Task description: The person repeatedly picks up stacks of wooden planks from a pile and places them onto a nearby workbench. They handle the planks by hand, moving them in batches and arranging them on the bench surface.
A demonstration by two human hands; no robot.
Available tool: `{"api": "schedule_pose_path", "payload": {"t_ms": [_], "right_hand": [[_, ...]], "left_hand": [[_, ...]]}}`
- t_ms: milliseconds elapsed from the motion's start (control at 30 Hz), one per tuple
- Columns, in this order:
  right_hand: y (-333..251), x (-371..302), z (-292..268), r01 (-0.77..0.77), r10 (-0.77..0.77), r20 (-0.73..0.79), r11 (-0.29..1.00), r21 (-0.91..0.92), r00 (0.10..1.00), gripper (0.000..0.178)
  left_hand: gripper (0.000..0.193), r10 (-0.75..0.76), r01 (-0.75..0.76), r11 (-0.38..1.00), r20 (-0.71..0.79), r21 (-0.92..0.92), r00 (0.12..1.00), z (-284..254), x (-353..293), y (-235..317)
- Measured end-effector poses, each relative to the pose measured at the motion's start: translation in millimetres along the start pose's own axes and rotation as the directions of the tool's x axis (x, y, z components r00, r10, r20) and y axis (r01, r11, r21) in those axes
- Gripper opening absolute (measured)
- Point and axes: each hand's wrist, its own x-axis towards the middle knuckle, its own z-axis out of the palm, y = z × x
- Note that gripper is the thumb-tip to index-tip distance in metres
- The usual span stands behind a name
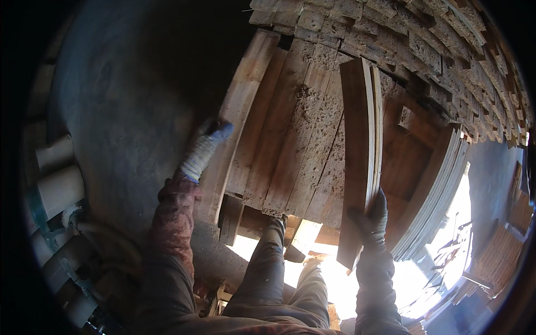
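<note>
Pale brown wood forms the long board (245, 92) lying along the left edge of the plank platform (287, 139); the left hand (207, 146), in a light knitted glove with blue fingertips, reaches to the outer edge of that board, about midway along it; its fingers touch there, though I cannot tell whether they grasp the board or only rest against it; toward the platform's right edge, the right hand (369, 218), in a darker glove, has its fingers clenched around the near part of a bundle of boards (357, 145); these boards lie face to face, and their near end juts past the platform's near edge; just beyond, by the right edge, is a curved-looking stack of thin boards (432, 195); crumbly debris speckles the middle planks; rough, pitted boards (413, 56) are piled beyond the far edge; the person's legs (259, 273) are at the near edge, beside glaring light.
</note>
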Motion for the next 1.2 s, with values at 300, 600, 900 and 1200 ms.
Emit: {"api": "schedule_pose_path", "payload": {"t_ms": [300, 600, 900, 1200], "right_hand": [[12, -16, -12, -0.021, 0.022, -0.012, 0.998, 0.061, 1.000, 0.086], [22, -39, -33, -0.066, 0.067, 0.003, 0.987, 0.144, 0.998, 0.086], [27, -75, -105, -0.095, 0.119, -0.075, 0.957, 0.272, 0.990, 0.085], [68, -106, -340, 0.116, -0.094, -0.421, 0.993, 0.027, 0.902, 0.062]], "left_hand": [[0.046, -0.116, 0.120, 0.993, 0.169, -0.015, 0.979, 22, -8, -31], [0.032, -0.015, 0.005, 0.999, 0.203, 0.051, 0.979, 44, 7, -51], [0.048, -0.012, -0.001, 0.998, 0.225, 0.058, 0.974, 114, -42, -43], [0.048, -0.147, 0.128, 0.987, 0.214, 0.097, 0.966, 93, -15, -107]]}}
